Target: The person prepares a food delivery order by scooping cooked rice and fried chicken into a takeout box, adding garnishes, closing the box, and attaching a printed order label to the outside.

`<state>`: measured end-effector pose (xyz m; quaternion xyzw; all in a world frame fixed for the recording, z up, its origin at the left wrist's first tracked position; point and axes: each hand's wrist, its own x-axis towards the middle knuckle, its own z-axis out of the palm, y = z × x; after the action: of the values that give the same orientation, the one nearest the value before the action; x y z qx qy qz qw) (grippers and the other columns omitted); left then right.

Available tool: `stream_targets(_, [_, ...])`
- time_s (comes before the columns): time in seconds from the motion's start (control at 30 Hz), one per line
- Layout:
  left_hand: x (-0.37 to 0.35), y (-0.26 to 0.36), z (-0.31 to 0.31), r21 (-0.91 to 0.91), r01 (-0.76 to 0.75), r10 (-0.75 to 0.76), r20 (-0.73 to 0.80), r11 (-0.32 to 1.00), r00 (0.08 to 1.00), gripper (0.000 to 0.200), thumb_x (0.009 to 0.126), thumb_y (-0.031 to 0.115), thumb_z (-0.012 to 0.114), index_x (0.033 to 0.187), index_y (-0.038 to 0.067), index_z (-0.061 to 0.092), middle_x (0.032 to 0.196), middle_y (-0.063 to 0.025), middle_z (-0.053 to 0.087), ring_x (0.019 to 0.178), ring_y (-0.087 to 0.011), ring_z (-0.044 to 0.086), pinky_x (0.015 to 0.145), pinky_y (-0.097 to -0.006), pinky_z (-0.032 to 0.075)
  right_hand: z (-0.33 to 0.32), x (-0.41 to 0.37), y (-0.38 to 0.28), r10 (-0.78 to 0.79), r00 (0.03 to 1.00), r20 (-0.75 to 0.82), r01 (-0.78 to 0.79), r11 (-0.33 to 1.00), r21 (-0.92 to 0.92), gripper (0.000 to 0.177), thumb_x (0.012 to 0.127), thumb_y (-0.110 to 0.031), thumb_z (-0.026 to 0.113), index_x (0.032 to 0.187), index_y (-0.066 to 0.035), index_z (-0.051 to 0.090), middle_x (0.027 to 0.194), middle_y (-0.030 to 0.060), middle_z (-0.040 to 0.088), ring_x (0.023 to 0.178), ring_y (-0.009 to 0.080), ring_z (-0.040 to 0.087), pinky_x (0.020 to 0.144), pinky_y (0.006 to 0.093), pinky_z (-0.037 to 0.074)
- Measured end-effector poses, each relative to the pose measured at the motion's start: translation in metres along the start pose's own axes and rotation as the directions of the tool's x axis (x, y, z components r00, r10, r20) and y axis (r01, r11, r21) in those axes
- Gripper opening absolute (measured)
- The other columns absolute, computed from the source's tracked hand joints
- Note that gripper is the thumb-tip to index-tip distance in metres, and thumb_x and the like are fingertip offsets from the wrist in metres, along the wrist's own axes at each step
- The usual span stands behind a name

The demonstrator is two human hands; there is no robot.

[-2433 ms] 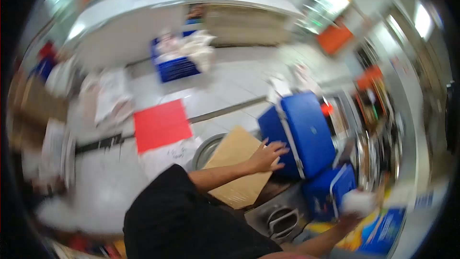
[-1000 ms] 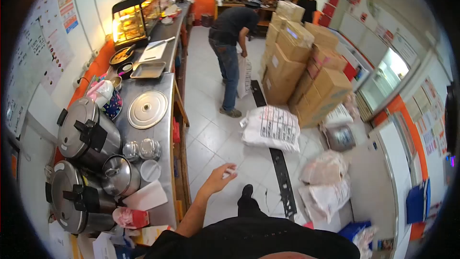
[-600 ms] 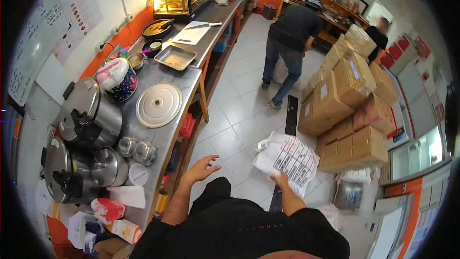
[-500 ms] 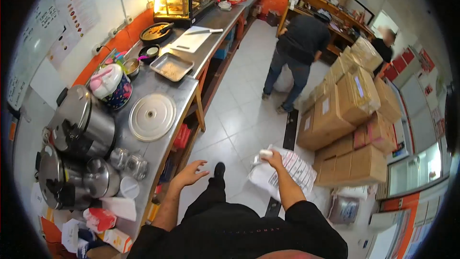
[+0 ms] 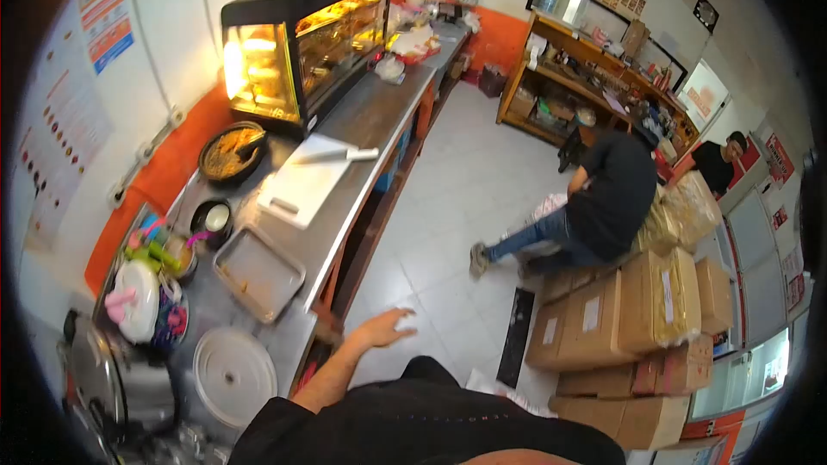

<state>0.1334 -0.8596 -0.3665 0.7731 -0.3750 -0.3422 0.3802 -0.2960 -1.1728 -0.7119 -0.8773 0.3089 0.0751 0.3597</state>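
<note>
My left hand [image 5: 385, 327] hovers over the tiled floor beside the counter, fingers apart, holding nothing. My right hand is out of view, hidden behind or below my body. A bit of a white plastic sack with printing [image 5: 493, 389] shows just past my dark shirt; most of it is hidden. Nearest to my left arm on the metal counter are a round lid [image 5: 234, 376] and a shallow metal tray [image 5: 258, 274] with a few brown bits in it.
A white cutting board [image 5: 301, 185] with a knife [image 5: 332, 156], a pan of food [image 5: 231, 153] and a lit food warmer [image 5: 306, 43] line the counter. Stacked cardboard boxes [image 5: 594, 319] stand right. A co-worker [image 5: 612, 194] bends over a white sack; another person [image 5: 715, 168] stands behind.
My view has moved forward along the counter. My right hand, which gripped the white sack's corner, has left view with most of that sack. The co-worker has turned and bent lower beside the boxes.
</note>
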Motion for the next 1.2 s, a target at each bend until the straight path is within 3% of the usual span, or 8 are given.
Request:
stream_targets(0.07, [0.088, -0.005, -0.011, 0.044, -0.114, 0.104, 0.194, 0.992, 0.975, 0.060, 0.088, 0.045, 0.064, 0.132, 0.006, 0.049, 0.128, -0.0207, 0.053, 0.114, -0.0321, 0.055, 0.092, -0.0388, 0.049, -0.030, 0.017, -0.026, 0.357, 0.931, 0.078, -0.361, 0.930, 0.060, 0.038, 0.072, -0.036, 0.075, 0.089, -0.002, 0.069, 0.089, 0.0142, 0.070, 0.082, 0.0265, 0.068, 0.070, 0.0422, 0.051])
stream_targets(0.2, [0.224, 0.010, -0.059, 0.238, -0.155, 0.096, 0.245, 0.959, 0.965, 0.062, 0.090, 0.051, 0.056, 0.136, 0.011, 0.046, 0.129, -0.0196, 0.053, 0.116, -0.0350, 0.054, 0.095, -0.0448, 0.046, -0.085, 0.146, -0.064, 0.482, 0.871, 0.094, -0.490, 0.866, 0.102, 0.042, 0.070, -0.036, 0.076, 0.091, -0.001, 0.068, 0.091, 0.0158, 0.069, 0.083, 0.0277, 0.067, 0.072, 0.0419, 0.050])
stream_targets(0.37, [0.367, 0.017, -0.144, 0.329, 0.005, -0.046, 0.117, 0.944, 0.992, 0.061, 0.089, 0.053, 0.056, 0.135, 0.014, 0.046, 0.127, -0.0189, 0.055, 0.116, -0.0357, 0.054, 0.094, -0.0467, 0.046, -0.162, 0.357, -0.112, 0.355, 0.934, 0.045, -0.358, 0.926, 0.123, 0.047, 0.068, -0.037, 0.078, 0.095, 0.000, 0.066, 0.094, 0.0178, 0.068, 0.085, 0.0291, 0.065, 0.073, 0.0416, 0.050])
stream_targets(0.53, [0.485, -0.004, -0.236, -0.043, -0.019, 0.011, -0.185, 0.999, 0.983, 0.047, 0.085, 0.033, 0.070, 0.120, 0.005, 0.059, 0.110, -0.0173, 0.064, 0.096, -0.0293, 0.063, 0.086, -0.0381, 0.050, -0.240, 0.659, -0.189, -0.075, 0.981, -0.177, 0.104, 0.981, 0.163, 0.052, 0.066, -0.038, 0.080, 0.098, 0.001, 0.065, 0.096, 0.0198, 0.067, 0.087, 0.0305, 0.064, 0.075, 0.0412, 0.050])
stream_targets(0.73, [0.675, -0.023, -0.354, -0.054, -0.067, 0.041, -0.392, 0.996, 0.919, 0.034, 0.084, 0.023, 0.069, 0.110, 0.002, 0.062, 0.100, -0.0141, 0.067, 0.089, -0.0262, 0.065, 0.082, -0.0366, 0.051, -0.384, 0.964, -0.398, 0.020, 0.935, -0.353, 0.132, 0.907, 0.401, 0.051, 0.068, -0.028, 0.084, 0.104, -0.001, 0.059, 0.090, 0.0120, 0.064, 0.080, 0.0199, 0.063, 0.063, 0.0316, 0.051])
stream_targets(0.8, [0.750, -0.045, -0.387, 0.138, -0.089, 0.130, -0.331, 0.986, 0.935, 0.034, 0.084, 0.024, 0.070, 0.110, 0.003, 0.062, 0.099, -0.0144, 0.067, 0.086, -0.0277, 0.065, 0.080, -0.0381, 0.052, -0.410, 0.989, -0.433, 0.177, 0.960, -0.217, 0.073, 0.590, 0.804, 0.049, 0.070, -0.023, 0.083, 0.105, -0.001, 0.058, 0.086, 0.0101, 0.064, 0.072, 0.0148, 0.061, 0.056, 0.0285, 0.049])
stream_targets(0.9, [0.863, -0.020, -0.455, 0.124, -0.068, 0.102, -0.290, 0.990, 0.952, 0.037, 0.083, 0.025, 0.070, 0.112, 0.004, 0.060, 0.101, -0.0155, 0.065, 0.087, -0.0296, 0.064, 0.078, -0.0396, 0.052, -0.414, 1.052, -0.359, 0.095, 0.974, -0.207, 0.014, 0.881, 0.472, 0.046, 0.070, -0.021, 0.083, 0.103, 0.000, 0.058, 0.083, 0.0091, 0.064, 0.066, 0.0142, 0.059, 0.054, 0.0295, 0.048])
stream_targets(1.2, [1.144, -0.002, -0.595, 0.236, 0.039, 0.039, -0.314, 0.971, 0.949, 0.046, 0.085, 0.036, 0.065, 0.123, 0.011, 0.055, 0.115, -0.0155, 0.061, 0.112, -0.0333, 0.056, 0.094, -0.0471, 0.044, -0.565, 1.073, -0.154, 0.459, 0.889, -0.001, -0.459, 0.888, -0.027, 0.043, 0.073, -0.032, 0.080, 0.095, 0.000, 0.061, 0.082, 0.0118, 0.065, 0.069, 0.0166, 0.060, 0.058, 0.0341, 0.049])
